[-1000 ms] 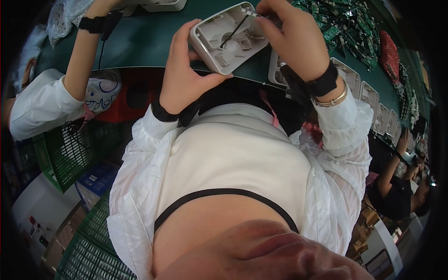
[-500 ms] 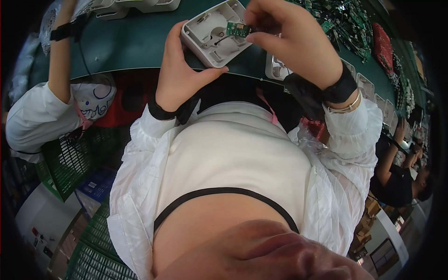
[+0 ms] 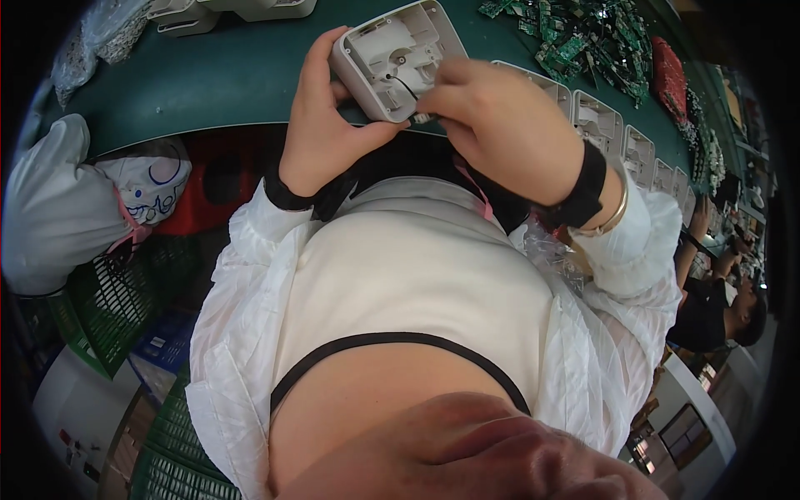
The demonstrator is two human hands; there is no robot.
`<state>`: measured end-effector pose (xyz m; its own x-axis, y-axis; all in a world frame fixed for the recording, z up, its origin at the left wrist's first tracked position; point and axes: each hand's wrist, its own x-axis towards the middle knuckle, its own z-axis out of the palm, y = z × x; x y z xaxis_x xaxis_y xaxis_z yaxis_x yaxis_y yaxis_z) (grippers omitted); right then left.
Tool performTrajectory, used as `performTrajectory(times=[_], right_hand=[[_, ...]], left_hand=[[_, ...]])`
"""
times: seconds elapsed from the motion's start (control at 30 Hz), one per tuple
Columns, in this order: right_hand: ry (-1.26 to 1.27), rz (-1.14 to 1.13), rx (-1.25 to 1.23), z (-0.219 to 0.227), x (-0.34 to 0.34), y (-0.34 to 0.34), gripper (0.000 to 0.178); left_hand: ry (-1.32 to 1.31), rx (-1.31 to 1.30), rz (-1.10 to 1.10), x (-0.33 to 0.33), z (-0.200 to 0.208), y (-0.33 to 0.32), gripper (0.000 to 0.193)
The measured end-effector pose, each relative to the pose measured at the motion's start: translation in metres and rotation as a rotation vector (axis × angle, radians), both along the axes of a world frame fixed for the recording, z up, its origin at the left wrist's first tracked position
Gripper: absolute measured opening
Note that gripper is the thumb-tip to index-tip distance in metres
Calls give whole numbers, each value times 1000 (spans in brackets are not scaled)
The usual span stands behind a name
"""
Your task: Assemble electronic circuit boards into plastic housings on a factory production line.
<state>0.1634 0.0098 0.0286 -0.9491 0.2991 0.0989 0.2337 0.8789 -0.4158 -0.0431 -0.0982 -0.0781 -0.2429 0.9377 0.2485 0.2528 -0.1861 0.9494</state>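
A white open plastic housing [image 3: 360,83] is tilted at the edge of the green table. My left hand [image 3: 321,125] grips its left side, with fingers behind the wall and the thumb along the lower edge. Inside the housing are molded ribs and screw posts. From one post a thin black wire [image 3: 404,86] runs to my right hand [image 3: 512,125], closed in a pinch at the lower right corner. Below its fingertips shows the edge of a small part [image 3: 423,117]; it looks like the circuit board from the earlier frame, mostly hidden by the fingers.
More white housings [image 3: 596,121] line the table edge to the right, and others [image 3: 267,7] stand at the far left. Green circuit boards [image 3: 596,50] are heaped beyond my right hand. A red bag [image 3: 671,75] lies beside them. Co-workers sit on both sides.
My right hand has moved down and toward me, from over the housing to its lower corner; the green board face no longer shows. The co-worker's arm at the left has left the table.
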Motion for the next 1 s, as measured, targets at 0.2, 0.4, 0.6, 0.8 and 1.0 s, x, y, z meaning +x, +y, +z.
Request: performTrajectory(times=[0.2,0.4,0.6,0.8,1.0], right_hand=[[102,-151,36,-35,22,-46,30],[271,-290,108,-56,21,-80,34],[363,-351,71,-71,22,-89,32],[504,-378,-37,-86,8,-82,23],[523,-380,8,-89,4,-81,17]], left_hand=[[-23,-95,-38,2,-2,-13,112],[12,-117,-64,1,-8,-22,113],[-18,-173,-101,1,-6,-33,113],[-24,-198,-126,0,2,-38,111],[-130,-277,-225,-19,0,-31,111]])
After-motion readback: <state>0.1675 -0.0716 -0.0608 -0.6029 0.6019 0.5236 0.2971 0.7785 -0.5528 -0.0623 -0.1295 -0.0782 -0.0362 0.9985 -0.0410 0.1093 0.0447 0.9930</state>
